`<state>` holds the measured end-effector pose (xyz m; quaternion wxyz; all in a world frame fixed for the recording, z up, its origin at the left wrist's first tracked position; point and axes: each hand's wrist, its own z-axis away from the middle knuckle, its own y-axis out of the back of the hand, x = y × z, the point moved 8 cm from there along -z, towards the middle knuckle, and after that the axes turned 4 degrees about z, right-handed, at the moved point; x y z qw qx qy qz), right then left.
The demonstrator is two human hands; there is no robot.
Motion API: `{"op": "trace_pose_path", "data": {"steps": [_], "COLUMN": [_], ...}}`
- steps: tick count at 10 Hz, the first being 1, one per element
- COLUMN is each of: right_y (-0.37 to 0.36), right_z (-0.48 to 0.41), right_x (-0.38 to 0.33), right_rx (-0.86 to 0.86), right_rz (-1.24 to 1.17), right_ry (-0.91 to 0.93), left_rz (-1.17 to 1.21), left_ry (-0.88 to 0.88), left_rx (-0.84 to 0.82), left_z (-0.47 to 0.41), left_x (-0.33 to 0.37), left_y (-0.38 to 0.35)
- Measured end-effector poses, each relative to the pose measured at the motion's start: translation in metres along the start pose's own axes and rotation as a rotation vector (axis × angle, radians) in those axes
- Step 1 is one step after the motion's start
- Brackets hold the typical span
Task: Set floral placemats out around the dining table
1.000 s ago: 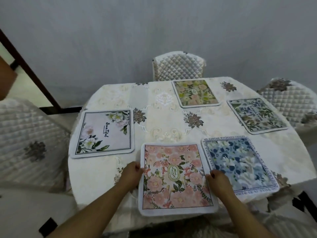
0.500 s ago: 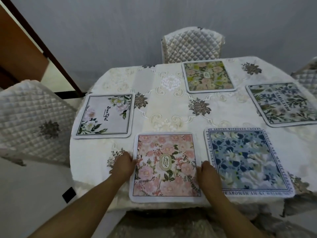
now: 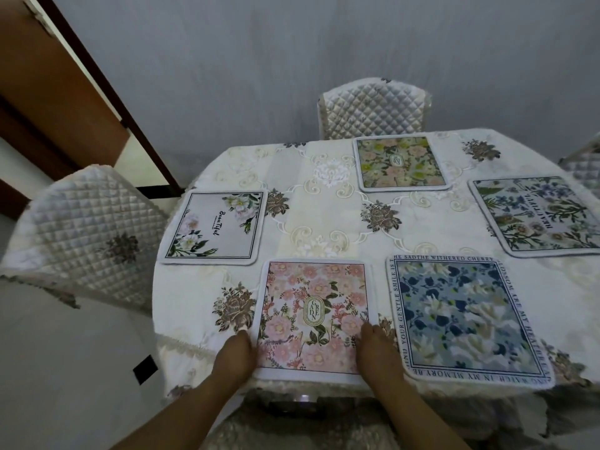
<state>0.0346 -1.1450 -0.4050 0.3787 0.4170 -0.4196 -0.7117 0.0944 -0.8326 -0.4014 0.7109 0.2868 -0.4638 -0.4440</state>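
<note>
Left hand (image 3: 236, 355) and right hand (image 3: 378, 350) rest on the near corners of the pink mat (image 3: 314, 318), low in the frame's centre; each hand lies curled over a side edge, and whether the fingers pinch the mat or merely press it cannot be told. Compared with half a second ago, both hands sit lower on the mat, near its bottom corners rather than mid-edge, and the mat lies squarer to the table (image 3: 324, 219) edge, with its near border at the rim. The view has also tilted, so the far chair (image 3: 373, 107) appears lower in the frame.

The pink mat bears an oval badge reading "GARDEN". Just beside it to the right lies the blue mat (image 3: 462, 318), whose border text includes "THE WITHERED CHERRY", "YOUR GENTLE SMILE IS" and "IN MY MEMORY". At centre left, the white mat (image 3: 214, 227) reads "Beautiful" in script. The green mat (image 3: 401, 162) at upper centre carries a small oval badge too blurred to read. The mat with blue stems (image 3: 539, 214) at the right edge shows lettering that is not legible. A quilted chair (image 3: 87, 235) stands at the left.
</note>
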Motion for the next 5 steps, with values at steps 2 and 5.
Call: {"op": "trace_pose_path", "data": {"steps": [2, 5], "right_y": [0.014, 0.086], "right_z": [0.01, 0.078], "right_x": [-0.01, -0.02], "right_rx": [-0.055, 0.089], "right_rz": [0.081, 0.225], "right_ry": [0.051, 0.066], "left_rz": [-0.071, -0.352], "left_ry": [-0.028, -0.309], "left_rx": [-0.114, 0.033], "left_z": [0.039, 0.065], "left_x": [-0.002, 0.036], "left_y": [-0.005, 0.084]}}
